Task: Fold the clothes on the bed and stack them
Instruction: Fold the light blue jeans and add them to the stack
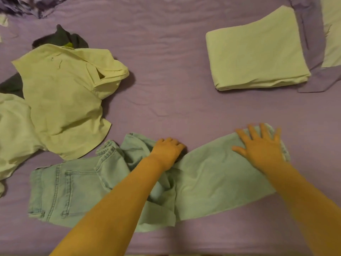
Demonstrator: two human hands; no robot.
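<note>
Light blue jeans [73, 191] lie across the near part of the purple bed [166, 80], waistband to the left, legs running right. My left hand [167, 151] has curled fingers gripping bunched denim at the middle of the jeans. My right hand [262, 145] lies flat with spread fingers on the leg end at the right. A folded pale yellow garment [256, 54] rests at the far right. An unfolded pale yellow shirt [62, 100] lies at the left, beside another pale garment [13, 130].
A dark garment [62, 36] peeks out behind the yellow shirt. A purple patterned cloth [22, 6] sits at the far left corner. A purple cloth [311, 52] and a pale pillow [332, 30] lie at the right edge.
</note>
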